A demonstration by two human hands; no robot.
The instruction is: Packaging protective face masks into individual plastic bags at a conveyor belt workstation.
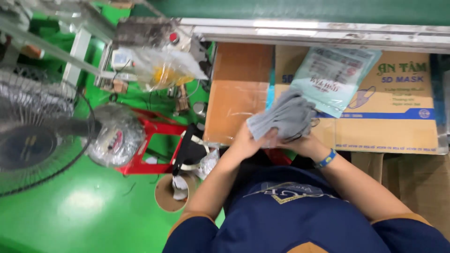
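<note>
Head view: left hand (248,140) and right hand (300,140), each grip closed on one stack of grey masks (282,116). Stack lies over the printed cardboard box (389,117), just below a pale green packet (333,77).

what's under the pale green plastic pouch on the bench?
The pale green plastic pouch lies on a printed brown cardboard box. Its lower left corner overlaps the grey stack of masks held in both hands. The box panel beneath it is hidden.

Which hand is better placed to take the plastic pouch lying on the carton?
Probably the right hand: the pouch lies just above it, on its side. The left hand is farther away, and both hold the grey masks.
</note>
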